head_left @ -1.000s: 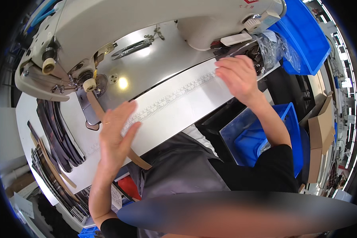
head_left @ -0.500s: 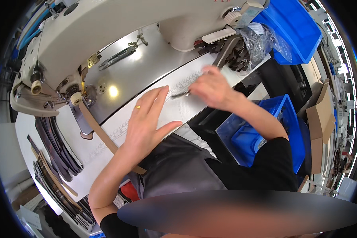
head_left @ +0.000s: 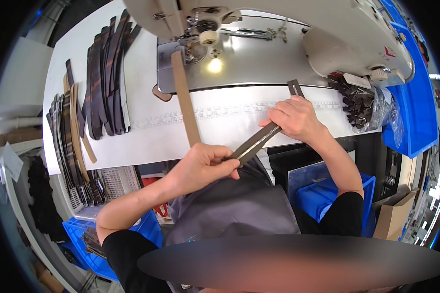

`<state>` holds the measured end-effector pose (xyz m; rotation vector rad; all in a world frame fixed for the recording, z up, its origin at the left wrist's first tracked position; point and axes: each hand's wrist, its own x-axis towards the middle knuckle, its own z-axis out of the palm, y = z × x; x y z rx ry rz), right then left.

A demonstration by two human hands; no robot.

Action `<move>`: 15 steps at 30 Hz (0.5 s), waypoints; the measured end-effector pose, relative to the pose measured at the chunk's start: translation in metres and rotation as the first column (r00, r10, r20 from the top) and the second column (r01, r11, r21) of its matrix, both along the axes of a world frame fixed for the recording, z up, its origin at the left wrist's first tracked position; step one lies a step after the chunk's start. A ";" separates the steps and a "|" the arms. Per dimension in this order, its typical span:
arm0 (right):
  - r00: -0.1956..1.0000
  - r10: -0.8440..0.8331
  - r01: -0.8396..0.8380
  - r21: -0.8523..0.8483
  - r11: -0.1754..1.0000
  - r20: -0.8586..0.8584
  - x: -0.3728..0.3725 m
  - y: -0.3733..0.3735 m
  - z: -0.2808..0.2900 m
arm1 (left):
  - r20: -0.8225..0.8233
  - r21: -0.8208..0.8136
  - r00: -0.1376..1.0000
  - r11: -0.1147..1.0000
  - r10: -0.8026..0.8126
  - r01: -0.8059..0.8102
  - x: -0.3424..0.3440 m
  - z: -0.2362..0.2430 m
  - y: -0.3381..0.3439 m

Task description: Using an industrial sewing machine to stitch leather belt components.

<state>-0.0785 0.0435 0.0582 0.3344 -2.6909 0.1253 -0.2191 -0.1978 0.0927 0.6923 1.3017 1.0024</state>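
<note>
A dark brown zipper (head_left: 255, 144) with pale metal teeth is stretched slantwise above the front edge of the white table. My left hand (head_left: 205, 167) pinches its lower end between thumb and fingers, in front of the grey apron. Further up and to the right, my right hand (head_left: 296, 118) is closed round the zipper, and its far end sticks out beyond the fingers over the table. A tan strip (head_left: 185, 95) runs from the sewing machine's needle area (head_left: 209, 41) down over the table edge, its lower end passing behind my left hand.
Dark strips (head_left: 107, 78) lie at the left of the table, with more strips (head_left: 68, 132) hanging over its edge. Small dark pieces (head_left: 357, 105) and clear plastic bags (head_left: 384, 110) are at the right. Tweezers (head_left: 247, 33) rest on the metal bed. Blue bins (head_left: 415, 112) stand around.
My left hand was flat and open over the table; it now pinches the zipper. My right hand, blurred near the dark pieces before, now grips the zipper too. The view has turned.
</note>
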 end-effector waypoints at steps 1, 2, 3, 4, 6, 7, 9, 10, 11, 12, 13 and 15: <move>0.999 0.024 -0.024 0.009 1.000 0.025 -0.006 -0.002 -0.002 | 0.015 0.004 1.000 1.000 -0.009 0.009 0.003 -0.003 -0.006; 0.999 0.033 -0.034 0.006 0.999 0.026 -0.012 -0.007 -0.001 | 0.061 0.021 0.997 0.999 0.038 -0.039 0.006 -0.003 -0.011; 1.000 -0.014 0.014 0.021 1.000 -0.002 -0.023 -0.017 0.003 | 0.063 0.016 0.997 0.999 0.045 -0.046 0.003 0.000 -0.015; 0.997 -0.065 0.067 0.037 0.997 -0.029 -0.032 -0.024 0.004 | -0.143 0.080 0.990 0.996 -0.019 0.031 0.000 0.003 -0.017; 0.984 -0.177 0.177 0.021 0.984 0.029 -0.041 -0.040 -0.006 | -0.646 0.218 0.762 0.966 0.038 0.137 -0.012 0.006 -0.022; 0.955 -0.284 0.284 0.015 0.959 0.083 -0.042 -0.049 -0.009 | -0.857 0.425 0.412 0.877 0.310 0.223 -0.026 -0.009 -0.019; 0.941 -0.276 0.295 -0.079 0.952 0.195 -0.041 -0.060 -0.011 | -0.851 0.518 0.206 0.835 0.482 0.184 -0.064 -0.021 -0.004; 0.934 -0.272 0.305 -0.124 0.944 0.231 -0.041 -0.068 -0.009 | -0.903 0.403 0.187 0.913 0.386 0.062 -0.080 -0.028 0.000; 0.926 -0.266 0.316 -0.168 0.934 0.267 -0.041 -0.076 -0.007 | -0.904 0.402 0.185 0.914 0.386 0.053 -0.090 -0.034 0.007; 0.930 -0.242 0.288 -0.141 0.947 0.276 -0.041 -0.081 -0.002 | -0.924 0.371 -0.046 0.920 0.379 0.122 -0.097 -0.040 0.017; 0.930 -0.239 0.286 -0.142 0.948 0.279 -0.041 -0.082 -0.004 | -0.889 0.325 -0.276 0.928 0.366 0.181 -0.101 -0.046 0.020; 0.964 -0.104 0.164 -0.239 0.957 0.247 -0.041 -0.081 -0.009 | -0.916 0.293 -0.229 0.939 0.329 0.179 -0.100 -0.056 0.017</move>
